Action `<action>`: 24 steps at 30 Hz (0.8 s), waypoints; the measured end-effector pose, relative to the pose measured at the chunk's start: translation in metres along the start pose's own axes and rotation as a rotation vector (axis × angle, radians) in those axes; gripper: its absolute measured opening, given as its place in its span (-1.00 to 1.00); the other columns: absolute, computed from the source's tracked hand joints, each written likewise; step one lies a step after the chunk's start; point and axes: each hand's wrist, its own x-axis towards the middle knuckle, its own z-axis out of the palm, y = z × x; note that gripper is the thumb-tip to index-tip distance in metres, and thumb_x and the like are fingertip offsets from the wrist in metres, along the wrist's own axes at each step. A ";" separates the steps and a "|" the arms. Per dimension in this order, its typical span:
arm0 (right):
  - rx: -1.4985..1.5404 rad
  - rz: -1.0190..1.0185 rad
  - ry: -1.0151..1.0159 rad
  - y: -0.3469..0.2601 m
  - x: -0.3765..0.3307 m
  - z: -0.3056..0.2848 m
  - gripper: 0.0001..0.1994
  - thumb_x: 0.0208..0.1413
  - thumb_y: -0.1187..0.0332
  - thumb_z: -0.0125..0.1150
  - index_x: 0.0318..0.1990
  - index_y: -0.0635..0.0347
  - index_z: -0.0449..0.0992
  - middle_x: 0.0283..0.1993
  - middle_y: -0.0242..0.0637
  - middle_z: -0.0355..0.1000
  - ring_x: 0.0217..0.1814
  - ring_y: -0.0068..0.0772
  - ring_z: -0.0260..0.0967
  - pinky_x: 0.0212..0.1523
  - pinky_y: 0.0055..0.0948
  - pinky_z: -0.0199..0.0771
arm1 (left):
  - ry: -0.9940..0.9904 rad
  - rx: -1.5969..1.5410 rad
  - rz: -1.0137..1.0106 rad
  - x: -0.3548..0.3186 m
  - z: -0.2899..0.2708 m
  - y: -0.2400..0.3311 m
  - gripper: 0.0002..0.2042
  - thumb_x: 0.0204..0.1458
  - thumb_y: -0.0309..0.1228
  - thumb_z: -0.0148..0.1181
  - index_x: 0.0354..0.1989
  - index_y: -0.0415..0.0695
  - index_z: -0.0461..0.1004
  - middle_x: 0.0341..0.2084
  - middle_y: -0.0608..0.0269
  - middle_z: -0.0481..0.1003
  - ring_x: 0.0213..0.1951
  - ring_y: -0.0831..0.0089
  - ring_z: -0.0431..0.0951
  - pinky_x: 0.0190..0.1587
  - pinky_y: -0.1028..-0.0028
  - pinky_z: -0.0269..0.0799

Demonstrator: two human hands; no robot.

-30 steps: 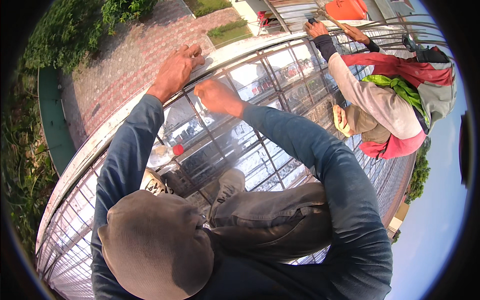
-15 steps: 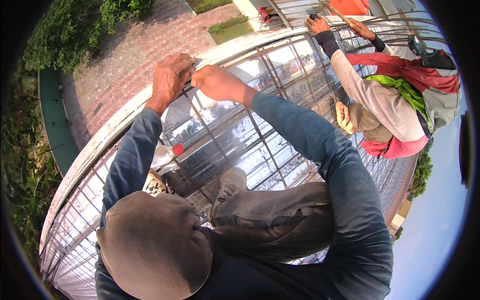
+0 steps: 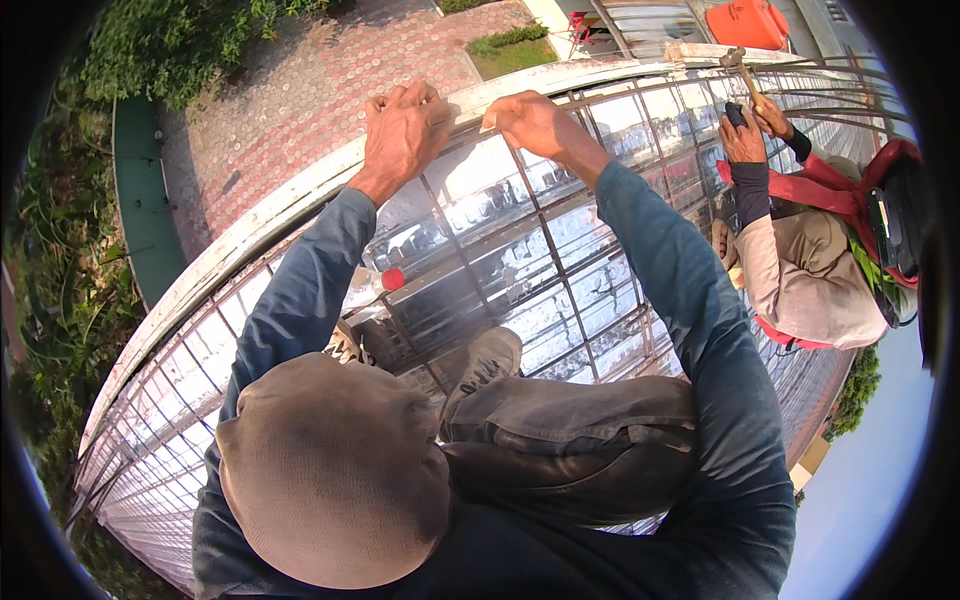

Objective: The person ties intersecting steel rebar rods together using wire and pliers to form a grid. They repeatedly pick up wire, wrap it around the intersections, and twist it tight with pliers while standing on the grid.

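Note:
My left hand (image 3: 402, 132) and my right hand (image 3: 532, 120) sit side by side at the far edge of a grid of steel reinforcing bars (image 3: 560, 250). Both have their fingers curled over the outermost bar, which runs along a pale edge board (image 3: 300, 200). Dark blue sleeves cover my forearms. My bent knee in dark trousers (image 3: 570, 440) and a grey shoe (image 3: 482, 362) rest on the grid under me. My brown cap (image 3: 330, 470) fills the lower part of the picture.
A co-worker (image 3: 810, 270) crouches on the grid at the right, holding a hammer (image 3: 742, 68) over the bars. A red-capped bottle (image 3: 390, 282) lies under the mesh. Beyond the edge, far below, are brick paving (image 3: 300, 90), bushes (image 3: 60, 260) and an orange object (image 3: 760, 20).
My right hand has moved up to the edge beside my left. My left hand has gone from lying flat to curling over the edge bar. The co-worker has shifted right and raised the hammer.

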 end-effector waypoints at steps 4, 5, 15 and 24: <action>-0.074 0.061 -0.091 0.012 -0.013 0.010 -0.67 0.47 0.16 0.02 0.00 0.18 0.63 -0.55 -0.48 0.32 -0.47 -0.61 0.22 -0.37 -0.43 0.30 | -0.022 0.094 0.105 0.001 -0.005 -0.012 -0.80 0.10 -0.44 0.27 -0.14 0.09 0.72 -0.11 0.38 0.57 0.04 0.33 0.52 0.13 0.01 0.21; -0.046 0.046 -0.114 0.012 -0.017 0.015 -0.67 0.48 0.16 0.01 0.02 0.18 0.62 -0.55 -0.48 0.32 -0.47 -0.61 0.22 -0.38 -0.44 0.30 | -0.055 0.126 0.139 0.003 -0.009 -0.013 -0.79 0.11 -0.45 0.24 -0.13 0.09 0.72 -0.11 0.39 0.58 0.04 0.34 0.51 0.15 0.01 0.20; -0.116 -0.267 -0.164 0.045 -0.067 0.066 -0.75 0.47 0.30 0.03 0.11 0.20 0.54 -0.39 -0.41 0.45 -0.36 -0.60 0.33 -0.33 -0.49 0.39 | -0.070 0.196 0.185 -0.004 -0.030 -0.011 -0.73 0.14 -0.43 0.32 0.02 0.09 0.68 0.01 0.42 0.56 0.09 0.32 0.49 0.24 0.08 0.23; -0.700 -0.203 -0.067 0.021 -0.069 0.077 -0.84 0.22 0.51 0.05 -0.14 0.35 0.54 -0.19 0.13 0.59 -0.06 0.11 0.60 -0.04 -0.01 0.57 | -0.720 -0.039 0.279 0.012 -0.133 0.019 -0.71 0.16 -0.36 0.36 0.05 -0.10 0.62 -0.02 0.06 0.57 0.08 0.06 0.58 0.19 0.13 0.54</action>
